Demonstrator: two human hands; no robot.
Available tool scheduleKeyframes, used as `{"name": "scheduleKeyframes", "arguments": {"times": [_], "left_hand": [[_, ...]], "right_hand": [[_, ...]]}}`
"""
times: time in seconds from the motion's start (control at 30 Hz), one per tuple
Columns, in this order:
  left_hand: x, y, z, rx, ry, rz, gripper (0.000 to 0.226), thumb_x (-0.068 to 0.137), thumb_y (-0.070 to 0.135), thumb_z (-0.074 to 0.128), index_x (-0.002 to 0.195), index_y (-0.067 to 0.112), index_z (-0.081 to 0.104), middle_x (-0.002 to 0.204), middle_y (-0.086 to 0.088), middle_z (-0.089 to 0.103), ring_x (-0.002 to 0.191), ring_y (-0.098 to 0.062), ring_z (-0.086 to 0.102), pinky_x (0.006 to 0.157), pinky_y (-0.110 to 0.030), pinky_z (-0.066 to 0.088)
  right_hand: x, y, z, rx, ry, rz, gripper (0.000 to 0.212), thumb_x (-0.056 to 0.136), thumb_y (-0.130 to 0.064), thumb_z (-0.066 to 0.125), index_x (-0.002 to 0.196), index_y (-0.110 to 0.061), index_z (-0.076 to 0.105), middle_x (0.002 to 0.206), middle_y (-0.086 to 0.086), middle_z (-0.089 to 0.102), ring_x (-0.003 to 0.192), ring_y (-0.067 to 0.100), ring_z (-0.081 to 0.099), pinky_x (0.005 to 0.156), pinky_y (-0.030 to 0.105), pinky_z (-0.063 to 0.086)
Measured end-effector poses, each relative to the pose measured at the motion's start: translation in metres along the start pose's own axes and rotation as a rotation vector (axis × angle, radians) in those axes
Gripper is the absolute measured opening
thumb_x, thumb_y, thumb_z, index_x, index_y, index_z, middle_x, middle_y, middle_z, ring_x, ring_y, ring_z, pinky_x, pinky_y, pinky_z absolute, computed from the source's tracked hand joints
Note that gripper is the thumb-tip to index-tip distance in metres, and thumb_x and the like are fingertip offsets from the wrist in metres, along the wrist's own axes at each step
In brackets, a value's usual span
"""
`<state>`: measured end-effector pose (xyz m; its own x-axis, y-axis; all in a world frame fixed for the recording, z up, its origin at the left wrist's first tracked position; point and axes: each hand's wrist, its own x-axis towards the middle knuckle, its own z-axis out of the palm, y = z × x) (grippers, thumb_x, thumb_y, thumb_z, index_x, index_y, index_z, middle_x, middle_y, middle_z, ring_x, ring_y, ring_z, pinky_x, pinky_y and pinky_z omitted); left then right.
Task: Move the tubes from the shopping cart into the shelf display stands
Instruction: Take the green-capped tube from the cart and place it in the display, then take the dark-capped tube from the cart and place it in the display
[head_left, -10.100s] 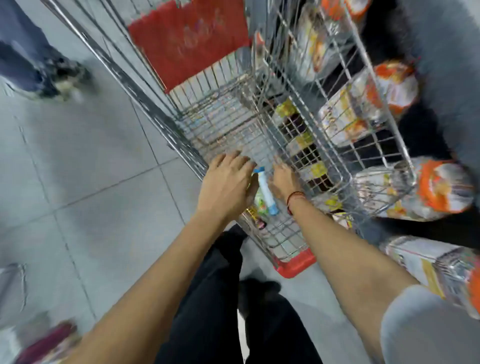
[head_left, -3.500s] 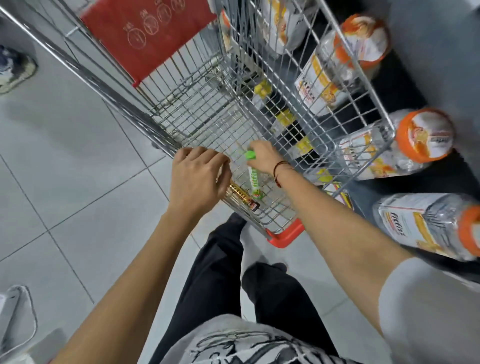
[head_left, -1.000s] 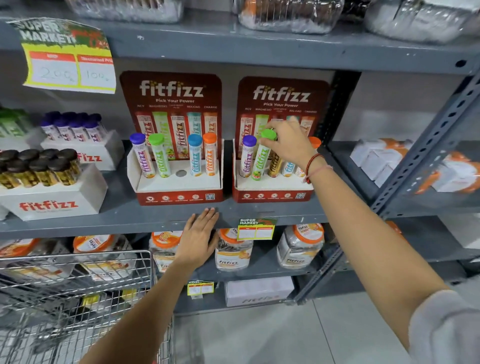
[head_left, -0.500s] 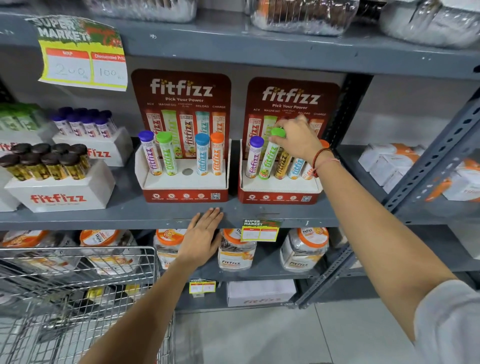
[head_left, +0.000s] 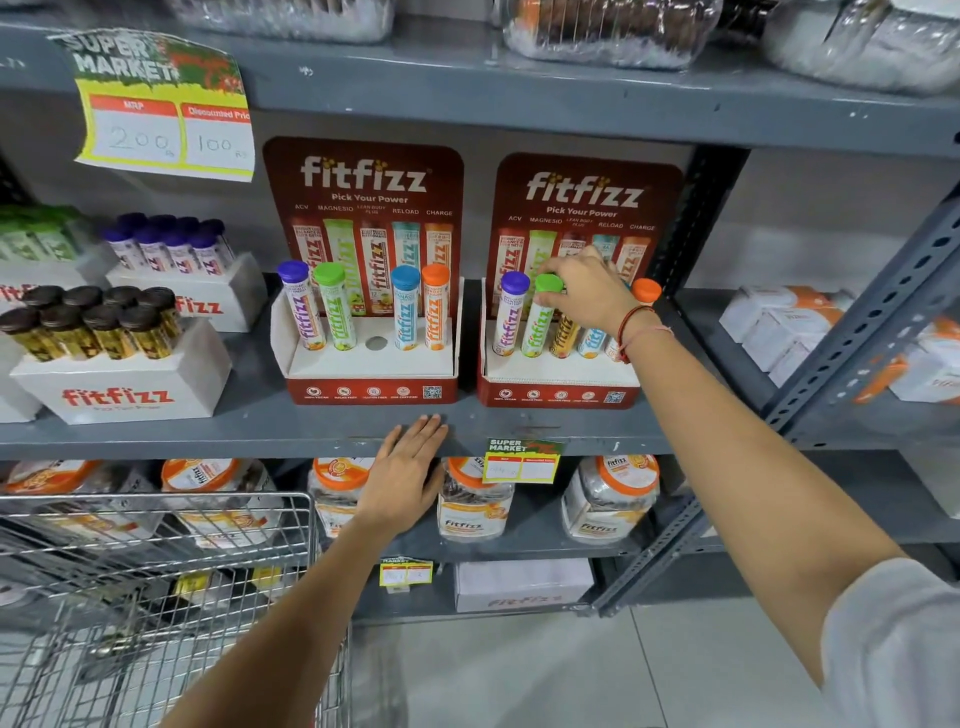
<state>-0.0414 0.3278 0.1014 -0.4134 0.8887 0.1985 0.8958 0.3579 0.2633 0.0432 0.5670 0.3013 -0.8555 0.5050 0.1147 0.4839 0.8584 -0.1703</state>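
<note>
Two red fitfizz display stands sit on the grey shelf (head_left: 311, 431). The left stand (head_left: 371, 384) holds purple, green, blue and orange capped tubes, with its middle hole bare. In the right stand (head_left: 558, 389) a green-capped tube (head_left: 537, 322) stands upright in the second slot, and my right hand (head_left: 587, 291) grips its cap from above. My hand partly hides the black, blue and orange tubes beside it. My left hand (head_left: 408, 473) lies flat with fingers spread against the shelf's front edge. The wire shopping cart (head_left: 156, 597) is at the lower left.
White fitfizz boxes (head_left: 124, 387) with black-capped and purple-capped tubes stand to the left of the stands. Jars with orange lids (head_left: 472, 499) fill the shelf below. A slanted grey upright (head_left: 852, 364) crosses on the right, with white boxes behind it.
The green-capped tube has gone from tilted to upright and lower in the right stand's second slot, with my right hand still on its cap. My left hand stays on the shelf edge.
</note>
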Motion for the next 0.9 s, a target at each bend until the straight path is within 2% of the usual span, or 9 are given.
{"name": "scheduleKeyframes", "arguments": {"times": [0.2,0.27,0.33,0.4,0.47,0.53,0.63,0.73,0.9], "left_hand": [[0.0,0.0,0.001,-0.009,0.018,0.008,0.058,0.088,0.037,0.027,0.132,0.006,0.047,0.139,-0.012,0.047,0.13,-0.025,0.038,0.108,-0.044,0.018],[0.001,0.002,-0.003,-0.041,0.049,-0.005,0.054,0.091,0.036,0.033,0.134,0.006,0.044,0.141,-0.011,0.045,0.132,-0.025,0.035,0.11,-0.042,0.016],[0.0,0.003,-0.01,-0.102,0.098,-0.04,0.047,0.094,0.027,0.046,0.136,0.008,0.042,0.143,-0.01,0.042,0.134,-0.024,0.031,0.11,-0.043,0.02],[-0.004,-0.001,-0.021,-0.136,0.156,-0.078,0.046,0.093,0.022,0.053,0.136,0.009,0.043,0.142,-0.011,0.043,0.134,-0.025,0.032,0.107,-0.045,0.025],[-0.013,-0.011,-0.034,-0.163,0.192,-0.113,0.044,0.092,0.022,0.053,0.133,0.008,0.046,0.139,-0.012,0.047,0.131,-0.027,0.037,0.105,-0.047,0.03],[-0.026,-0.025,-0.048,-0.183,0.223,-0.16,0.042,0.091,0.026,0.05,0.129,0.006,0.05,0.134,-0.015,0.052,0.126,-0.029,0.044,0.102,-0.047,0.036],[-0.054,-0.046,-0.071,-0.181,0.272,-0.243,0.041,0.088,0.027,0.048,0.122,0.005,0.056,0.12,-0.017,0.062,0.11,-0.032,0.055,0.09,-0.042,0.044],[-0.093,-0.066,-0.087,-0.192,0.331,-0.336,0.025,0.089,0.014,0.055,0.112,0.009,0.061,0.101,-0.016,0.067,0.091,-0.033,0.059,0.074,-0.037,0.046],[-0.175,-0.092,-0.095,-0.154,0.373,-0.563,0.024,0.086,0.019,0.053,0.103,0.01,0.068,0.1,-0.012,0.069,0.083,-0.029,0.064,0.067,-0.031,0.047]], "right_hand": [[-0.001,0.001,0.005,0.03,0.033,0.001,0.042,0.089,-0.033,0.057,0.128,-0.018,0.05,0.123,0.014,0.059,0.123,0.033,0.036,0.101,0.048,0.033],[-0.002,0.003,0.008,0.054,0.054,0.01,0.044,0.087,-0.036,0.06,0.126,-0.018,0.05,0.123,0.013,0.059,0.121,0.033,0.039,0.098,0.046,0.036],[-0.004,0.001,0.012,0.094,0.142,0.014,0.048,0.085,-0.038,0.062,0.126,-0.016,0.049,0.126,0.012,0.057,0.12,0.032,0.041,0.098,0.045,0.038],[-0.009,-0.01,0.017,0.152,0.291,0.009,0.044,0.086,-0.033,0.062,0.124,-0.013,0.052,0.125,0.011,0.056,0.119,0.03,0.043,0.099,0.044,0.038],[-0.014,-0.028,0.024,0.181,0.404,-0.03,0.034,0.087,-0.024,0.059,0.117,-0.01,0.057,0.119,0.013,0.058,0.115,0.03,0.046,0.098,0.041,0.037],[-0.017,-0.051,0.033,0.204,0.444,-0.1,0.027,0.086,-0.022,0.058,0.11,-0.009,0.061,0.111,0.013,0.062,0.108,0.031,0.05,0.094,0.036,0.036],[-0.02,-0.095,0.056,0.274,0.399,-0.212,0.023,0.086,-0.02,0.057,0.105,-0.008,0.063,0.105,0.013,0.065,0.103,0.031,0.053,0.088,0.033,0.036],[-0.029,-0.145,0.085,0.376,0.291,-0.304,0.022,0.086,-0.017,0.058,0.104,-0.006,0.064,0.105,0.014,0.065,0.105,0.031,0.052,0.091,0.033,0.037],[-0.046,-0.22,0.146,0.421,0.048,-0.454,0.021,0.086,-0.017,0.059,0.103,-0.005,0.064,0.103,0.014,0.066,0.104,0.032,0.053,0.09,0.031,0.035]]}}
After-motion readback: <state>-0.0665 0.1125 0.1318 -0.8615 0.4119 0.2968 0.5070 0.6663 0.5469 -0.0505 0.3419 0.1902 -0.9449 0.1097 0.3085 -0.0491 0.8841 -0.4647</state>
